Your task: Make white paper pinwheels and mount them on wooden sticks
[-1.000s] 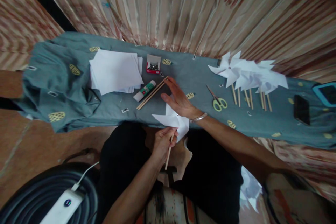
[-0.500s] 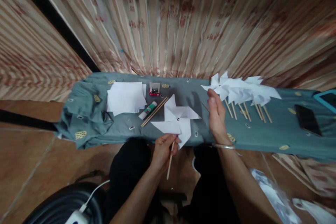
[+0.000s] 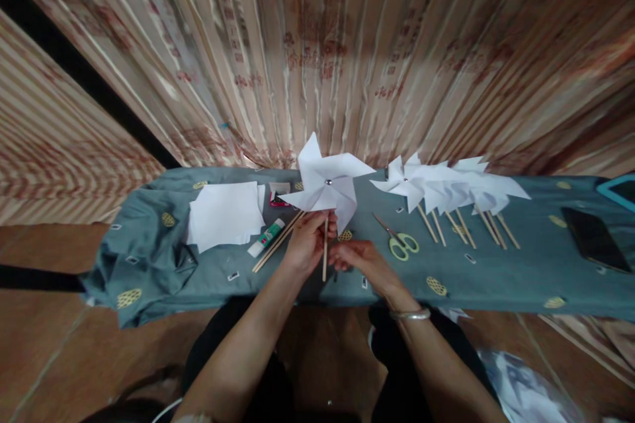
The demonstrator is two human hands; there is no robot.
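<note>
My left hand grips the wooden stick of a white paper pinwheel and holds it upright above the teal cloth. A silver pin sits at the pinwheel's centre. My right hand is just right of the stick's lower end, its fingers curled close to the stick; whether they touch it I cannot tell. A silver bangle circles my right wrist.
Several finished pinwheels lie to the right, green-handled scissors nearer. On the left are a paper stack, a glue stick, spare sticks and a red pin box. A dark phone lies far right.
My left hand has lifted the pinwheel from the table edge to upright. My right hand came back from the finished pinwheels to the stick. The view has tilted upward.
</note>
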